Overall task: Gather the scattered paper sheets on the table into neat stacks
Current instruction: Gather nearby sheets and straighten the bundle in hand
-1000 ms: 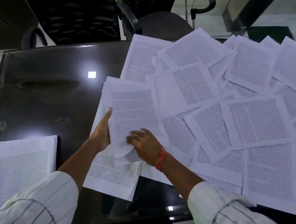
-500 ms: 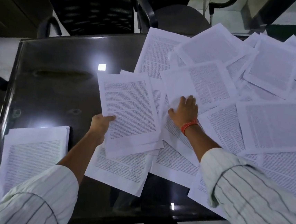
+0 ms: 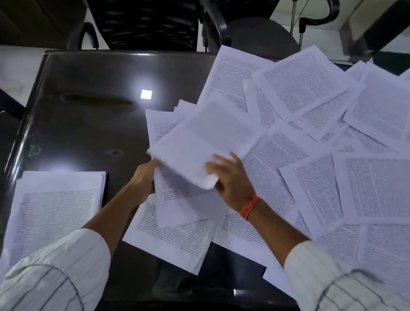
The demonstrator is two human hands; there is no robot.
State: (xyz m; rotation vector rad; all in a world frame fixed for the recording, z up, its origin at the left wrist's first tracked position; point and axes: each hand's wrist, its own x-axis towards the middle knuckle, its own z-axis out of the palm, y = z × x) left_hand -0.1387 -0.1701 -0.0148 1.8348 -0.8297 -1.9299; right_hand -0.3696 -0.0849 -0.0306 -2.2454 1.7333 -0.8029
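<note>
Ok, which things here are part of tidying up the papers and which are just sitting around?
Part of the job: scattered sheets; bundle in left hand; blurred sheet in right hand; finished stack.

Just around: table; office chairs; orange wristband.

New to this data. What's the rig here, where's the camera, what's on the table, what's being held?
No robot: a person works with bare hands, filmed by one wide-angle camera on their head, looking down. The dark glossy table is strewn with printed paper sheets on its right side; a gathered stack lies near left. The left hand grips a bundle of sheets at its edge. The right hand, orange band at the wrist, pinches a blurred sheet over that bundle. Office chairs stand behind.
</note>
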